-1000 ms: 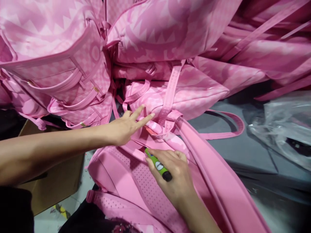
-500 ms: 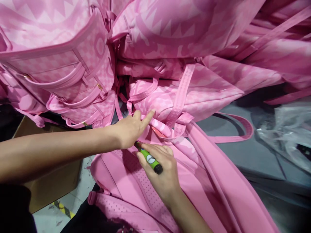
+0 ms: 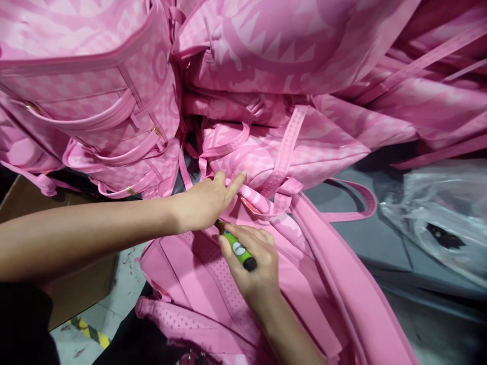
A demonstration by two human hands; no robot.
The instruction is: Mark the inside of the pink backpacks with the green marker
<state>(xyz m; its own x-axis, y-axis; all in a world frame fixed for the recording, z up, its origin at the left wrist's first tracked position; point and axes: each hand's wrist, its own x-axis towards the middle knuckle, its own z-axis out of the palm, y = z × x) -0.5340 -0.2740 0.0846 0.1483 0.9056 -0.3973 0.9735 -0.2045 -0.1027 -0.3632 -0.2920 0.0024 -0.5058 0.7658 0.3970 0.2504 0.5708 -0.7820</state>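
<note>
My right hand (image 3: 253,258) is closed around a green tool (image 3: 239,250) with a black end; its tip is at the pink backpack (image 3: 201,274) just below my left hand. My left hand (image 3: 207,200) lies across the backpack's upper edge, index finger stretched out and thumb apart, the other fingers hidden. An orange-red tag or edge (image 3: 249,206) shows beside a pink strap (image 3: 288,147), right of my left fingers. What the tool's tip touches is hidden.
More pink patterned bags (image 3: 281,45) are piled behind, with a checkered one (image 3: 95,96) at the left. Clear plastic wrap (image 3: 437,213) lies on the grey surface (image 3: 380,243) at the right. A cardboard box (image 3: 83,284) stands at the lower left.
Both hands have shifted very slightly right in the view, with the tool still in my right hand. The surrounding bags and plastic appear moved left with the camera.
</note>
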